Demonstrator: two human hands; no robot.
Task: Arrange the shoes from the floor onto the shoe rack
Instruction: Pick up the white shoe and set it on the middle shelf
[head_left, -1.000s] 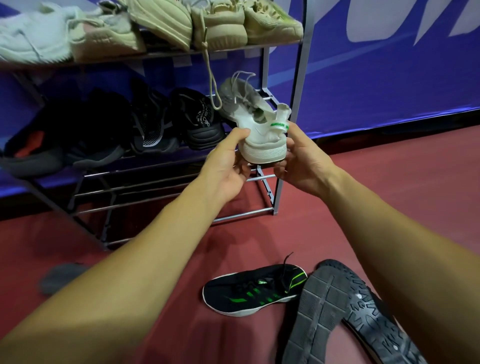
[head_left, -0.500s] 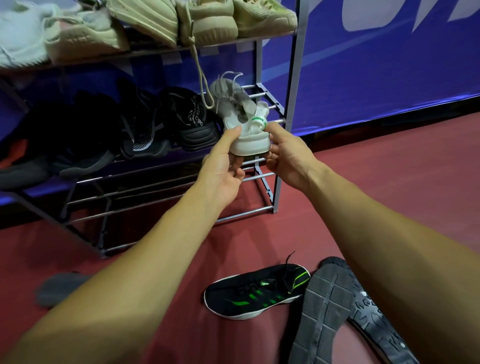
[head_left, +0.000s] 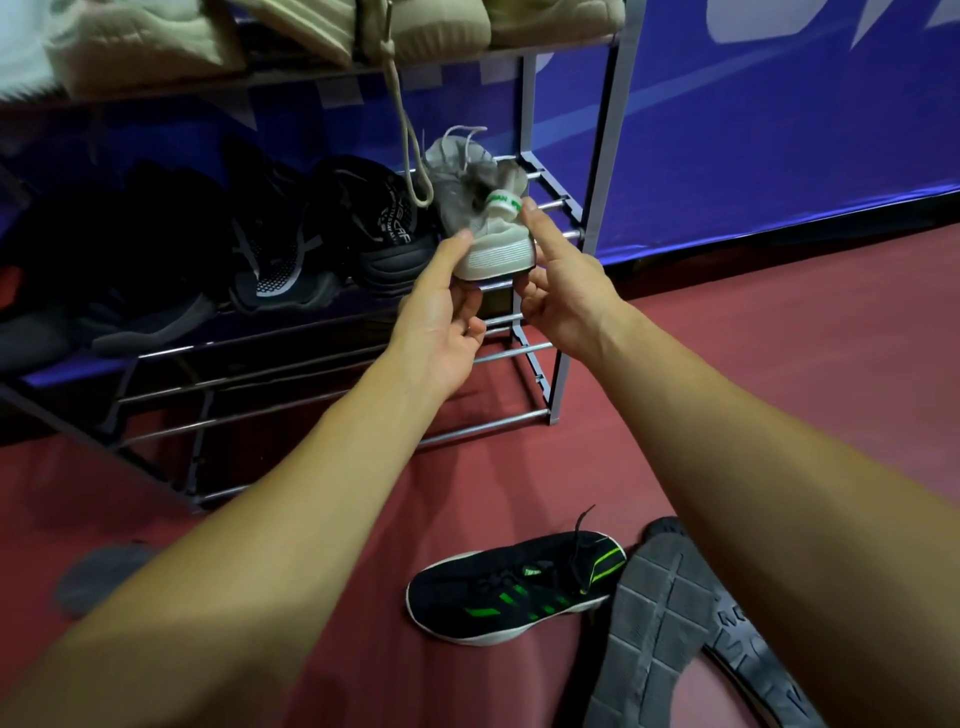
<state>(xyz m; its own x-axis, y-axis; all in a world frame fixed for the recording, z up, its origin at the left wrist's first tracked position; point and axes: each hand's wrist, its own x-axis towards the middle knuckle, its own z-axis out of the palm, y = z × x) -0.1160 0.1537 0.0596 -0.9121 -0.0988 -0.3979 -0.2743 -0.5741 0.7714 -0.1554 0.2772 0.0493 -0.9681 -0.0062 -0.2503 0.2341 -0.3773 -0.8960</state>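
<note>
Leftward, dark shoes (head_left: 374, 223) line the middle shelf of the shoe rack (head_left: 602, 208); at its right end is the white shoe (head_left: 493, 249), heel at the near edge, toe pointing far. The left hand (head_left: 441, 332) pinches the heel's left side, thumb up, fingers curled beneath; the right hand (head_left: 561, 296) pinches the right side likewise. On the floor, near right: 1 black green-striped shoe (head_left: 514, 587), then 1 upturned grey sole (head_left: 660, 623).

Banner (head_left: 779, 156): blue, white shapes at its top, is spanning the far right.
Dark strip (head_left: 831, 234): is running along the banner's lower edge.
Grey pad (head_left: 98, 577): flat, blurred, is lying at the near left.
</note>
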